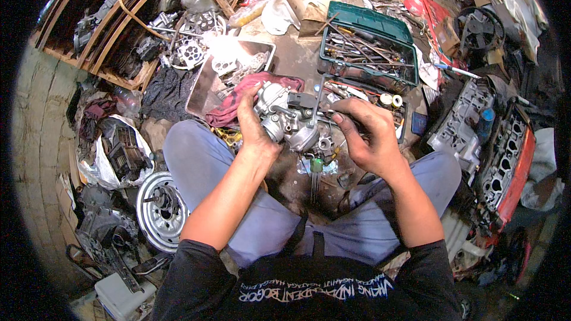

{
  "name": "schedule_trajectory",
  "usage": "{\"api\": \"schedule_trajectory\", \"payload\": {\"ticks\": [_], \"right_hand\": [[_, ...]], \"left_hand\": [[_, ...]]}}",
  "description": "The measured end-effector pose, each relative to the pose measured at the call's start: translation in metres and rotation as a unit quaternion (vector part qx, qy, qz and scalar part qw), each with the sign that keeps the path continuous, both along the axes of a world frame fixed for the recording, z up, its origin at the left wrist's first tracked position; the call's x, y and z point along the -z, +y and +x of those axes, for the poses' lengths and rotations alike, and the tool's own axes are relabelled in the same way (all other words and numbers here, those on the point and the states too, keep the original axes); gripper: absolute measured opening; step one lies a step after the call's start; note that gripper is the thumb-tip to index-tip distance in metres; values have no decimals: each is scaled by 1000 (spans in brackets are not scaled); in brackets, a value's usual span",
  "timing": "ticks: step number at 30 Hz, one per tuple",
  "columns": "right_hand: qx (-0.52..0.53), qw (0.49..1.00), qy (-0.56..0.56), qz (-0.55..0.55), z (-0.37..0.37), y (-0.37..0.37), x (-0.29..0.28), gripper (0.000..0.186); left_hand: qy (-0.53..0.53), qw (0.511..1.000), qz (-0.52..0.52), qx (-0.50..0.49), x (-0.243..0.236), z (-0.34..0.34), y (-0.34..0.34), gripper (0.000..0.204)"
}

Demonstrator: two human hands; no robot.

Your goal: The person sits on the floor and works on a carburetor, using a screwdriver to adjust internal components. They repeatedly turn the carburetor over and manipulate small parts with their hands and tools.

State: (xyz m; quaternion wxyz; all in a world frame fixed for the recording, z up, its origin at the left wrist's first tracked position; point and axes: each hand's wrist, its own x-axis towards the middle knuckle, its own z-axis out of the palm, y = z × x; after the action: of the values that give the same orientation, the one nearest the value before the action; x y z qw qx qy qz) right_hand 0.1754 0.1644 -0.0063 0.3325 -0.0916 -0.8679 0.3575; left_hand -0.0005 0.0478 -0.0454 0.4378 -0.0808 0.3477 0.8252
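Note:
My left hand [254,125] grips the side of a silver metal carburetor [281,117] with a black housing on top, held up above the floor between my knees. At the carburetor's right side, my right hand [367,134] has its thumb and index finger closed on something small and thin that I cannot make out. A red cloth [223,110] lies just behind my left hand. Beneath the carburetor are small metal parts and a green-ended piece [316,164].
A metal tray [196,92] of parts sits at back left, an open green toolbox [366,15] at back right. Engine heads [458,122] lie at right, a steel wheel [160,220] at left. A wooden shelf [110,32] holds parts at upper left.

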Motion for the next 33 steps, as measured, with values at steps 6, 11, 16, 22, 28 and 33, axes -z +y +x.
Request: {"api": "schedule_trajectory", "payload": {"ticks": [6, 11, 16, 22, 28, 33], "right_hand": [[-23, 1000, 6, -10, -2, 0, 1, 22], [-26, 1000, 5, -7, -1, 1, 2, 26], [-31, 999, -12, 6, 0, 3, 1, 27], [-37, 995, -51, 81, 4, 12, 3, 34], [-71, 989, -58, 116, 6, 18, -2, 40], [-79, 993, -64, 64, 3, 18, 8, 35]], "left_hand": [[-38, 999, -5, 23, 2, 3, 3, 28], [-34, 998, -2, 46, 1, 5, 2, 30], [-16, 999, -15, 48, -2, 6, 3, 30], [-35, 997, -3, 68, 9, 1, 1, 27], [-25, 994, -11, 102, 15, -3, -2, 36], [-5, 996, -37, 81, 13, -1, 0, 26]]}}
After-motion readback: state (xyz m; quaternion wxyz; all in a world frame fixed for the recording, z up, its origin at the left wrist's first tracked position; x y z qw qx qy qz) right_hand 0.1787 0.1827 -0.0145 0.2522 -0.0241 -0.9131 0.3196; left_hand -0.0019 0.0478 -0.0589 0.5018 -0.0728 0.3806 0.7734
